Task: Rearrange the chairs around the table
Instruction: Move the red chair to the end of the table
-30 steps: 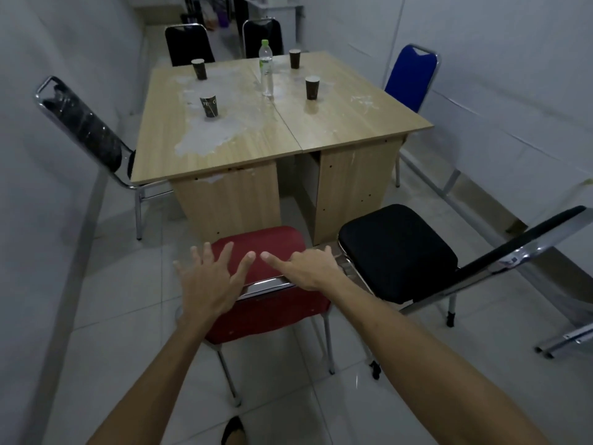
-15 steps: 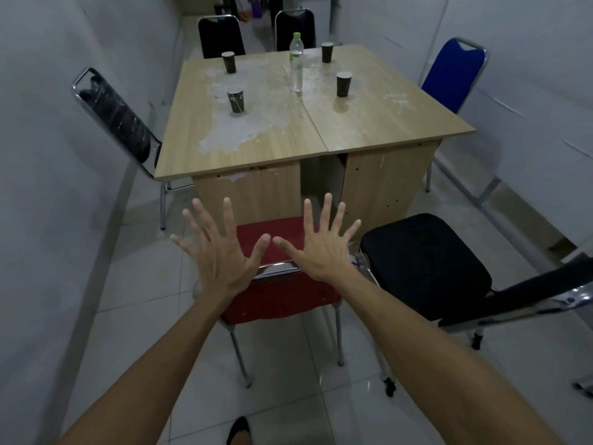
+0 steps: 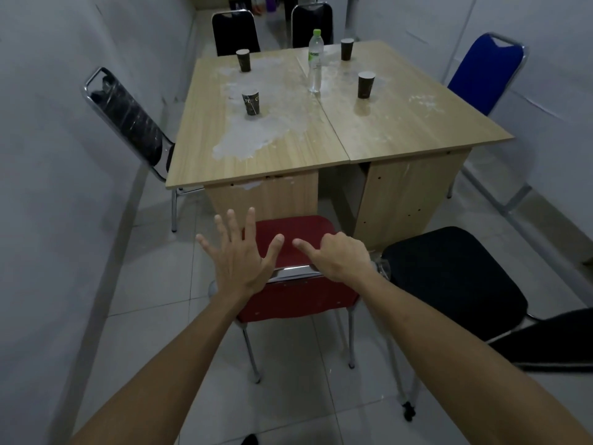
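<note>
- At six o'clock of the table (image 3: 321, 136), the red chair (image 3: 298, 293) sits half tucked, with my left hand (image 3: 239, 261) spread flat, holding nothing.
- My right hand (image 3: 341, 256) curls over the chrome back rail; whether it truly grips, I cannot tell.
- Next, I judge: clasp both and push straight in.
- At four o'clock, the black chair (image 3: 455, 277) is cut off by the frame.

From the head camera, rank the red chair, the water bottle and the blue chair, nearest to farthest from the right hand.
1. Red chair: directly under the right hand, whose fingers curl over its top rail.
2. Water bottle: upright near the far middle of the table.
3. Blue chair: far right side, by the wall. Bottle and blue chair are close to call.
</note>
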